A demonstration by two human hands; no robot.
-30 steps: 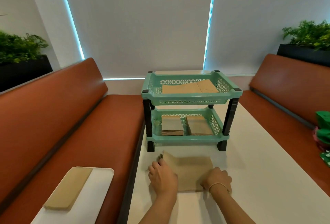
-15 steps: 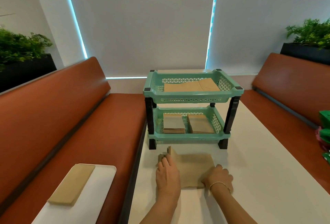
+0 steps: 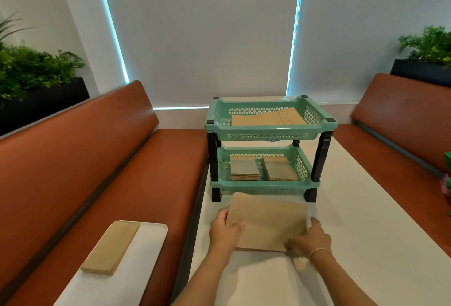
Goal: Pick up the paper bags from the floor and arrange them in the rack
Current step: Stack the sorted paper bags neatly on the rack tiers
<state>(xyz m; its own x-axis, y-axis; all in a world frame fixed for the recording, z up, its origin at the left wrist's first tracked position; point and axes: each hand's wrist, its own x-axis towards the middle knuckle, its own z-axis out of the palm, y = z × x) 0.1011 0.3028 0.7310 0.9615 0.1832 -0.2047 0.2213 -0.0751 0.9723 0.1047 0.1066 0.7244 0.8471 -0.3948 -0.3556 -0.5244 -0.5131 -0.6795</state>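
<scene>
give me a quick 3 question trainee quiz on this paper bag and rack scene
1. True or false: the rack's top tier is bare.
2. The bag stack in both hands is: A) inside the lower tier B) in front of the rack, above the table C) on the white tray.
3. How many separate bag piles sit in the lower tier?

Key
1. False, flat bags lie there.
2. B; left hand and right hand grip its ends.
3. Two, side by side.

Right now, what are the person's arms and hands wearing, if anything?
Both forearms are bare, with no sleeves in view. The right hand has a thin, pale beaded bracelet at the wrist. The left hand shows no gloves, rings or watch.
</scene>
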